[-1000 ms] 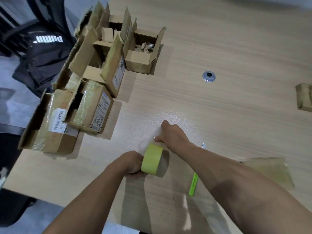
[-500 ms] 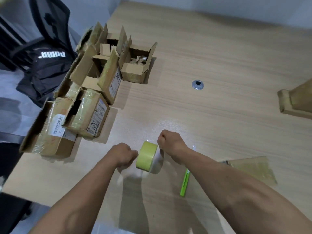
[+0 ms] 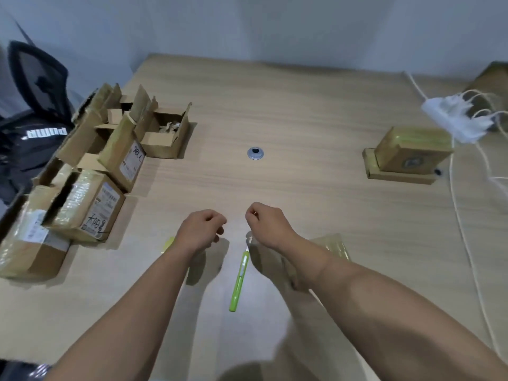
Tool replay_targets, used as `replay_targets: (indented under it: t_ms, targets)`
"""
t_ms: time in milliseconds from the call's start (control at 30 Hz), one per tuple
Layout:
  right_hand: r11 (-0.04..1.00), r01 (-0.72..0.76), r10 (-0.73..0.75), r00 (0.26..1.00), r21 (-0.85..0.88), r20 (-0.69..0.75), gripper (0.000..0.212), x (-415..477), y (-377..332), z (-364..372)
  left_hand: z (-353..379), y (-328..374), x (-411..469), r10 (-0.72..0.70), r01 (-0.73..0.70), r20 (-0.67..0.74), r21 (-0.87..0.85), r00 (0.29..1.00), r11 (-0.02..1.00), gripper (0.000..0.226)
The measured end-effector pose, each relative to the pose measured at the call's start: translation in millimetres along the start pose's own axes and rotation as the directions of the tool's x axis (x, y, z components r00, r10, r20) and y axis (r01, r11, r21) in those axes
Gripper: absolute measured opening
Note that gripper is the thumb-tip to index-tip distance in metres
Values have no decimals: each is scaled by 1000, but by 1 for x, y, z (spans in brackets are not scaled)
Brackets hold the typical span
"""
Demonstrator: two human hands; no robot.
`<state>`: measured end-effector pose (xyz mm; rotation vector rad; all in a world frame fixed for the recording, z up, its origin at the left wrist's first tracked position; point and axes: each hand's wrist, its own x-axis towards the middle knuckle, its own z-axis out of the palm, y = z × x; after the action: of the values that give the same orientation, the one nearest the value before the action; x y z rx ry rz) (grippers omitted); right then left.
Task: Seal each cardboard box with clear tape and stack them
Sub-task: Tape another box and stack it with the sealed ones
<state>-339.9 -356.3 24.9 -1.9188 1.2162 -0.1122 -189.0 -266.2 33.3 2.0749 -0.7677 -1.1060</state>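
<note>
My left hand (image 3: 202, 229) and my right hand (image 3: 268, 225) hover side by side over the table's near middle, both with curled fingers. My right thumb and forefinger pinch together, and a glint of clear tape (image 3: 249, 238) hangs just beneath them. My left hand shows nothing in its fingers. Only a yellow sliver of the tape roll (image 3: 169, 244) peeks out left of my left wrist. Several open cardboard boxes (image 3: 90, 207) crowd the left edge, one (image 3: 165, 136) with crumpled paper inside. A taped box (image 3: 409, 151) sits on a flat box (image 3: 398, 176) at the right.
A green utility knife (image 3: 238, 280) lies between my forearms. A crumpled yellowish film (image 3: 334, 244) lies behind my right forearm. A metal grommet (image 3: 255, 154) marks the table's middle. A white power strip (image 3: 453, 116) and cable (image 3: 464, 237) run along the right. A chair with a black jacket (image 3: 35, 138) stands left.
My left hand has let go of the tape roll, which now sits behind my left wrist. Both hands have risen and moved apart. The view has tilted up and shows the stacked boxes at the right.
</note>
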Motion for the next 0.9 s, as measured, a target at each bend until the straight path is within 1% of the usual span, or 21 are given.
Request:
replay_targets:
  t_ms: [100,200,333,433,500,567,600,667,733,767,833,900]
  targets:
    - [1000,-3,3,1000,9,-27,23,-20,22,-26,43,1,-13,-93,95,46,-53,995,994,19]
    - [1000,-7,5,997,-20,-75,23,-34,47,-46,78,4,-26,-148,151,36,-85,988,985,23]
    - [997,-43,30,984,-68,-177,24,-51,82,-64,114,10,-42,-171,174,31,-149,985,973,26]
    - [986,-143,118,961,-84,-251,30,-62,114,-72,139,13,-53,-154,161,54,-152,987,975,25]
    - [971,-237,229,944,-7,-238,38,-70,133,-74,156,13,-59,-129,133,40,-118,991,984,25]
    - [944,-304,322,933,126,-159,49,-78,146,-74,172,14,-67,-91,93,24,-93,996,991,25]
    - [926,-322,347,932,196,-106,50,-82,150,-73,179,15,-70,-68,70,21,-91,997,993,25]
    - [884,-341,372,927,321,-40,45,-92,151,-65,190,14,-73,-78,81,29,-117,997,990,23]
    - [866,-336,377,925,371,-43,47,-97,151,-54,194,11,-74,-111,112,21,-104,994,988,56]
    - [868,-331,376,925,371,-55,50,-97,152,-47,196,11,-75,-116,116,15,-74,993,990,66]
    - [871,-327,382,920,367,-88,57,-94,153,-39,199,11,-74,-89,89,-17,-38,996,995,72]
    - [867,-337,402,908,366,-117,59,-91,153,-36,203,11,-71,-68,67,-52,-23,996,998,73]
